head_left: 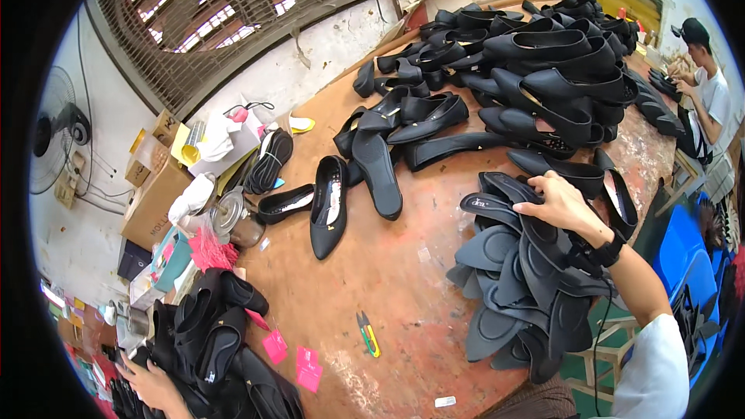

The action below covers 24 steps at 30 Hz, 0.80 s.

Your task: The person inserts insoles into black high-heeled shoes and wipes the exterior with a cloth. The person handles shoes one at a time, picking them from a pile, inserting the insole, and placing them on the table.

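Note:
My right hand (560, 203) reaches over a spread pile of dark grey insoles (508, 287) at the table's right edge. Its fingers curl around the top insole (504, 186) at the pile's far end. A black band sits on that wrist. At the lower left, my left hand (149, 385) grips a bunch of black flat shoes (208, 332) stacked near my lap. A single black flat shoe (328, 208) lies on the brown table (403, 264) between the two hands.
A large heap of black shoes (535, 54) fills the table's far end. Green-yellow thread snips (368, 334) and pink tags (307, 368) lie near me. Cardboard boxes (151, 202), a metal tin (227, 213) and a fan (58, 128) stand left. Another person (708, 89) works far right.

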Available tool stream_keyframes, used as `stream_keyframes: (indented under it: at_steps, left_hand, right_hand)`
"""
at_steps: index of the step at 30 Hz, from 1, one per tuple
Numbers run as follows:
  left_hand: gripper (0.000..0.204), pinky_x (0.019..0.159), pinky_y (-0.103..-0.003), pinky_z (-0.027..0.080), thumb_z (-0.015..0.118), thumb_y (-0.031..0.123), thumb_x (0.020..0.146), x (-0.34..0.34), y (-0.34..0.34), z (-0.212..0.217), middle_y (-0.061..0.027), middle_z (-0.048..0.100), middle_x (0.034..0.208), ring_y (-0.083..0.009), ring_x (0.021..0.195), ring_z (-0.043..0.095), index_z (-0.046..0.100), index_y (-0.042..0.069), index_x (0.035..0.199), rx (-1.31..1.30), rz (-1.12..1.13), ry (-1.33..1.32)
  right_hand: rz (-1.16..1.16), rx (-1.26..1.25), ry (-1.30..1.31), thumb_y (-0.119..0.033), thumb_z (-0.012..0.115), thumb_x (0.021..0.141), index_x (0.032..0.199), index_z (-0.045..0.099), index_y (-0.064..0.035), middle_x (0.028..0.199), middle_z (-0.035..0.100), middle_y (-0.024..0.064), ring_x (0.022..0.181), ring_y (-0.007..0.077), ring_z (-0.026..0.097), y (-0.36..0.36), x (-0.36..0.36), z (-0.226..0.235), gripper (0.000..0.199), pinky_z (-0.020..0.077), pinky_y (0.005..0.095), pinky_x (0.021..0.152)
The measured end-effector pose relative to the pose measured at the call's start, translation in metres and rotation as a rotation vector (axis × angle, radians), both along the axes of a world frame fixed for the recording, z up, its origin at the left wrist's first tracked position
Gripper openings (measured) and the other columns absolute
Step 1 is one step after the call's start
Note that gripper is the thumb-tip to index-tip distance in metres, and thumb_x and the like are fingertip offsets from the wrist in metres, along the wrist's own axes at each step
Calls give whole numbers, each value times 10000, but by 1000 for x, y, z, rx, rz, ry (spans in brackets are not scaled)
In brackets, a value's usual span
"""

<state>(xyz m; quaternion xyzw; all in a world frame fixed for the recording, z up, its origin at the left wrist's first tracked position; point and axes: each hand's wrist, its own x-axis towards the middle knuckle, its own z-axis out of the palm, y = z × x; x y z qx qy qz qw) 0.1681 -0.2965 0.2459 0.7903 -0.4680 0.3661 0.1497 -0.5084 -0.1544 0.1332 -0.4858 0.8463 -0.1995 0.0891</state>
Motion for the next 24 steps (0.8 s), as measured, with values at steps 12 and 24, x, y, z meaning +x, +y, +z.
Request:
stream_keyframes:
  at_steps: [12,24]
  left_hand:
    - [1032,1129,-458,331,779,466,761,-443,-94,-175,-334,258,1517,-439,1396,330,236,27,1521,670,-1061,789]
    - [404,605,-338,578,541,396,935,-294,-11,-137,-92,694,1070,-221,870,695,595,66,1160,417,-647,2612]
  right_hand:
    - [-117,-40,-333,-464,916,562,1208,608,64,909,638,135,836,244,653,-1,-11,-8,889,527,336,752]
    - [-3,54,-116,-450,832,614,1311,496,72,1153,499,237,1087,382,551,2,23,3,934,472,436,929]
